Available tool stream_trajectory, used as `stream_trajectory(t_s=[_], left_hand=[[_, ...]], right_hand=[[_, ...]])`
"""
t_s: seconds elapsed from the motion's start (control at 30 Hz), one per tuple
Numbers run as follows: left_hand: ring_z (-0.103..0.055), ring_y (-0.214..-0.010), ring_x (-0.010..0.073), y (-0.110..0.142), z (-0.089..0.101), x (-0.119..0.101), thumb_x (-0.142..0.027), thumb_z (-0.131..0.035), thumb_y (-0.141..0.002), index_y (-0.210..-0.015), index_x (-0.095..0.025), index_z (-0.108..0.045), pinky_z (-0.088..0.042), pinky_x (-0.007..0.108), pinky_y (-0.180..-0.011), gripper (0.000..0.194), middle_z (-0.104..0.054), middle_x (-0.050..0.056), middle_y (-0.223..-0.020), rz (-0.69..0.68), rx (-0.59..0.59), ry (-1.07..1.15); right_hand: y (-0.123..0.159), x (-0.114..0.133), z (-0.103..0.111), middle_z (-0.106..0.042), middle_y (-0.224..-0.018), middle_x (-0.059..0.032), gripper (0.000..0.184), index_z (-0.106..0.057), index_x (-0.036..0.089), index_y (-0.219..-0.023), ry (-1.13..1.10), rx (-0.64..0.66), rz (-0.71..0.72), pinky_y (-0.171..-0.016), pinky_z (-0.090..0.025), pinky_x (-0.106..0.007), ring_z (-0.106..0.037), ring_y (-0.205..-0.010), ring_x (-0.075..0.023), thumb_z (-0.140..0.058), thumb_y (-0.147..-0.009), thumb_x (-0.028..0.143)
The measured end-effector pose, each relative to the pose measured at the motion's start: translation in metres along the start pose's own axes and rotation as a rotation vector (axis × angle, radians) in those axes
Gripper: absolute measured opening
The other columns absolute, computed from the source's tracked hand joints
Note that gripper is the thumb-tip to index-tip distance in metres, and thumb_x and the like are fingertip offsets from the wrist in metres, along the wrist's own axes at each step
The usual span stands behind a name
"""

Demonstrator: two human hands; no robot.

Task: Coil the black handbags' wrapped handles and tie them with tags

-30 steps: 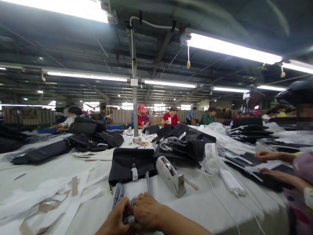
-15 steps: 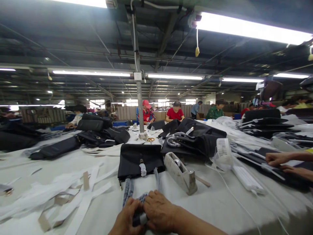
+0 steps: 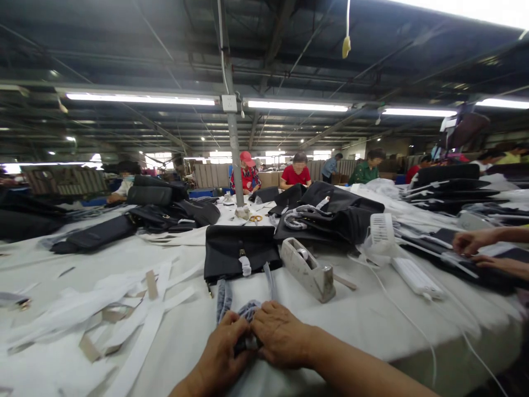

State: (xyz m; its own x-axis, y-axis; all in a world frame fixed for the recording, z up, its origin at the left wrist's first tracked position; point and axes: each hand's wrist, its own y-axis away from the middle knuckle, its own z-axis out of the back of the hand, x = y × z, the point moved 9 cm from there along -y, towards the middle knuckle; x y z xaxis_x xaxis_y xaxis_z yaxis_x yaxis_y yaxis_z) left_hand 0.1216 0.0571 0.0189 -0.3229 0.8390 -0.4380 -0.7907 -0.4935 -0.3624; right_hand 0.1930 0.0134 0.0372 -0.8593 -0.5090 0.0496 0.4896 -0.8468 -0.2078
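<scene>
A black handbag (image 3: 223, 248) lies on the white-covered table in front of me, its clasp tab covered in white wrapping. From its near edge, wrapped straps (image 3: 223, 300) run toward me, greyish under their cover. My left hand (image 3: 227, 344) is closed round the near end of a strap, thumb and fingers bent. Pressed against it, my right hand (image 3: 281, 333) grips the same wrapped strap from above. The section between my hands is mostly hidden. Just beyond my right hand stands a scuffed tape dispenser (image 3: 308, 270).
Paper strips and scraps (image 3: 140, 331) cover the table's left side. More black bags (image 3: 330, 215) lie behind. A small white fan (image 3: 381, 234) and a white power bank-like box (image 3: 416, 278) trail cables at right. A co-worker's hands (image 3: 475, 242) work on black pieces there.
My view has tipped down slightly. Both hands stay together on the strap, and the dark part with a grey band that showed between them is now mostly covered.
</scene>
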Motion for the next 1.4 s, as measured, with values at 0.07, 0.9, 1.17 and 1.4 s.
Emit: stream_trajectory(t_s=[0.07,0.9,1.17,1.4], left_hand=[[-0.051,-0.091,0.0236,0.002,0.002,-0.004,-0.02,-0.062,-0.077,-0.082,-0.019,-0.056,-0.043,0.035,-0.08,0.008,-0.059,0.006,-0.087,-0.035,-0.003,-0.056],[-0.053,-0.092,0.0234,0.004,-0.002,0.019,-0.027,-0.069,-0.072,-0.087,-0.02,-0.06,-0.047,0.033,-0.081,0.019,-0.055,0.007,-0.096,-0.008,-0.052,-0.021],[-0.052,-0.091,0.0234,0.003,-0.005,0.022,-0.027,-0.069,-0.071,-0.087,-0.02,-0.06,-0.047,0.032,-0.08,0.02,-0.056,0.007,-0.097,-0.021,-0.061,-0.006],[-0.053,-0.091,0.0231,0.003,0.001,0.014,-0.024,-0.067,-0.07,-0.087,-0.019,-0.06,-0.046,0.033,-0.08,0.018,-0.056,0.007,-0.096,0.0,-0.079,0.001]], right_hand=[[0.014,-0.003,0.016,-0.061,-0.117,-0.0072,0.042,-0.056,0.019,-0.119,-0.095,-0.064,-0.002,-0.1,-0.036,-0.037,-0.052,-0.108,-0.0229,-0.063,-0.079,0.03],[0.081,-0.248,0.081,-0.054,-0.045,-0.002,0.035,-0.058,0.012,-0.048,-0.552,0.001,-1.22,-0.044,-0.031,-0.022,-0.043,-0.04,-0.0086,-0.061,-0.081,0.023],[0.087,-0.24,0.091,-0.06,-0.054,-0.0027,0.028,-0.063,0.011,-0.054,-0.507,0.058,-1.177,-0.046,-0.032,-0.02,-0.045,-0.045,-0.0076,-0.061,-0.081,0.021],[0.082,-0.236,0.093,-0.058,-0.056,0.0003,0.028,-0.062,0.011,-0.061,-0.445,0.095,-1.168,-0.047,-0.035,-0.02,-0.046,-0.046,-0.0063,-0.06,-0.086,0.023]])
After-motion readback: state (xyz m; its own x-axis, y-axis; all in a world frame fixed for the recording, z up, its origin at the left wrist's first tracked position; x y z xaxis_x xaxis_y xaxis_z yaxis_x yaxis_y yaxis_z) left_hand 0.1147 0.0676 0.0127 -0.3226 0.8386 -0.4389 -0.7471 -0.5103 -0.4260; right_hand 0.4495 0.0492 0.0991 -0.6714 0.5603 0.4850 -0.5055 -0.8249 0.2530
